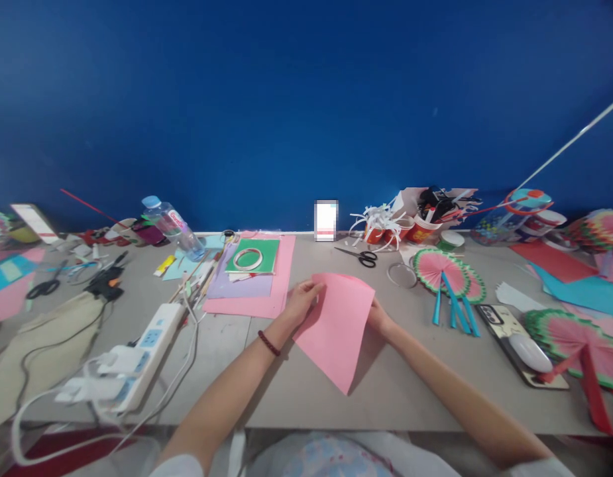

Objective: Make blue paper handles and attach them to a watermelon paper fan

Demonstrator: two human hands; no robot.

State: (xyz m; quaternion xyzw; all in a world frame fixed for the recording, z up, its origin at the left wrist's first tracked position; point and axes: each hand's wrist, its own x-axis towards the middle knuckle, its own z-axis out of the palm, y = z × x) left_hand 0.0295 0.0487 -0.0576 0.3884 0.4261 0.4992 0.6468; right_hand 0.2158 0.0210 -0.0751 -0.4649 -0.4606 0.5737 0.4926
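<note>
A pink sheet of paper (338,328) is held up over the middle of the grey table, tilted, its top edge curving back and one corner pointing toward the front edge. My left hand (304,301) pinches it at the upper left, thumb and fingers closed on the edge. At the right edge my right hand (378,316) grips the same sheet, its fingers partly hidden behind the paper. Black-handled scissors (366,258) lie just beyond the sheet. To the left, a roll of tape (248,259) rests on green paper (270,253), above purple and pink sheets (283,278).
A power strip (154,344) with white cables and a leaning bottle (174,225) are on the left. Right of my hands are paper fans (441,270), a phone (500,324) with a white mouse (529,352), and cups (424,230) of tools. A blue wall (306,112) stands behind.
</note>
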